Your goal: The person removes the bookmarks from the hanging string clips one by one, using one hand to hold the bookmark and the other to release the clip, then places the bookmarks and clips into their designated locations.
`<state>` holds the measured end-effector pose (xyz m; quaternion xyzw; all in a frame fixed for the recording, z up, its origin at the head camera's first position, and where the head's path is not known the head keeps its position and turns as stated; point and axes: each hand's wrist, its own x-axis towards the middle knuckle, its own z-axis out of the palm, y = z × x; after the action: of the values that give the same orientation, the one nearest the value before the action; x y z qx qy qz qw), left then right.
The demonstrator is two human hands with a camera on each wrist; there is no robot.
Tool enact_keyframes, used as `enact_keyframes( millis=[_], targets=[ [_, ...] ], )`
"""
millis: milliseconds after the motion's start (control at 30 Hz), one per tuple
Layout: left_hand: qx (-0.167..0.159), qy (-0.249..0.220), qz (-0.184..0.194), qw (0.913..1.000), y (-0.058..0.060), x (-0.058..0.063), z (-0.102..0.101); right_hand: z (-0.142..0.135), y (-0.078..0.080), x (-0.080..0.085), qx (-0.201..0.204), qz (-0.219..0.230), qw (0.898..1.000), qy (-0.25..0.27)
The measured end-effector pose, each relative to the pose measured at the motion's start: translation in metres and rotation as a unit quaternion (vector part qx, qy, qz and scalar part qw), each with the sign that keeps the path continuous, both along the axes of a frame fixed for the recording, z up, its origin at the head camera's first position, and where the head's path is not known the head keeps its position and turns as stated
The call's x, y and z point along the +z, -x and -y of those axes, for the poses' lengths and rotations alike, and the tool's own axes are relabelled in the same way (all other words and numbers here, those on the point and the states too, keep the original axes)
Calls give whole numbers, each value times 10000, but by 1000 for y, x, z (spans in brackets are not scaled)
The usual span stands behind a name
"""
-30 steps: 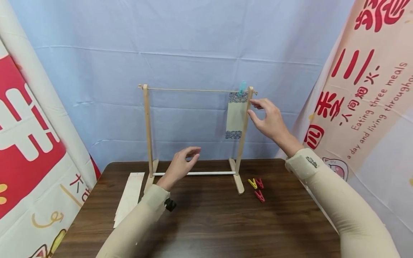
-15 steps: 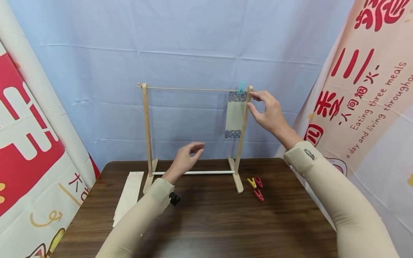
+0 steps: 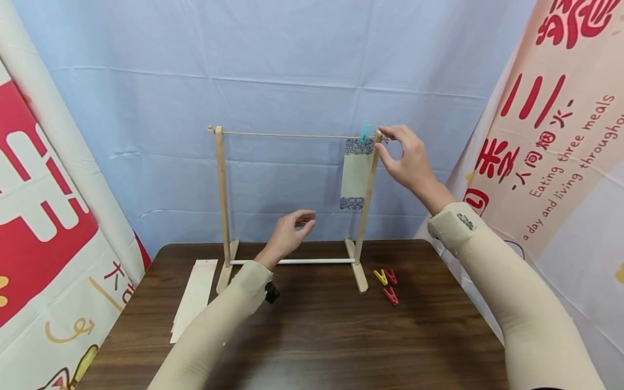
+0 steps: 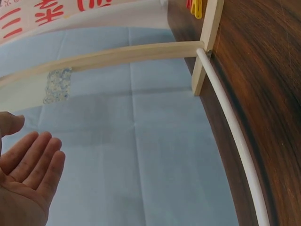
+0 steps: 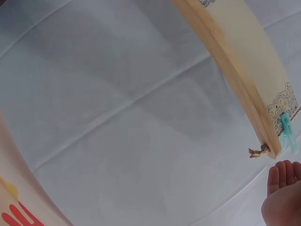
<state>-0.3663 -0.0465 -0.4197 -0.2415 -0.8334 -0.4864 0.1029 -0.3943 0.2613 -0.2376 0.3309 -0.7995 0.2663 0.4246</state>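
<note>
A wooden rack [image 3: 222, 195] with a cord [image 3: 292, 135] strung across its top stands on the table. A cream paper strip [image 3: 355, 176] with blue patterned ends hangs by the right post, under a light blue clothespin [image 3: 365, 131]. My right hand [image 3: 408, 160] is beside the top of that post, thumb and fingers apart; whether the fingertips touch the wood I cannot tell. In the right wrist view, the right hand's fingers [image 5: 283, 172] lie close to the post's end. My left hand [image 3: 288, 236] hovers before the rack, fingers relaxed and holding nothing.
Two red clothespins [image 3: 391, 295] and a yellow clothespin [image 3: 380, 277] lie right of the rack's foot on the dark wooden table [image 3: 331, 336]. White paper strips [image 3: 195, 298] are stacked at the left. A white bar [image 3: 317, 261] joins the rack's feet; a blue cloth [image 3: 287, 65] hangs behind.
My right hand has risen along the right post to its top. The left hand has moved to the right and slightly up. The hanging strip and the clothespins stay where they were.
</note>
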Motion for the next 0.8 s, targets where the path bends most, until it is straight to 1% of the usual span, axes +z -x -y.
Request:
enact_keyframes(
  millis=[200, 333, 467, 633, 800],
  targets=[
    [37, 65, 12, 10000, 6, -1, -12, 0, 4, 3, -101, 163, 9998, 46],
    [51, 55, 0, 10000, 9, 0, -18, 1, 8, 8, -143, 247, 9995, 117],
    [8, 74, 45, 10000, 12, 1, -23, 3, 12, 12, -229, 333, 9991, 154],
    [-9, 124, 109, 9999, 16, 2, -28, 5, 18, 17, -330, 423, 9985, 84],
    [-11, 131, 124, 9998, 20, 2, -32, 10, 22, 23, -282, 580, 9979, 15]
  ],
)
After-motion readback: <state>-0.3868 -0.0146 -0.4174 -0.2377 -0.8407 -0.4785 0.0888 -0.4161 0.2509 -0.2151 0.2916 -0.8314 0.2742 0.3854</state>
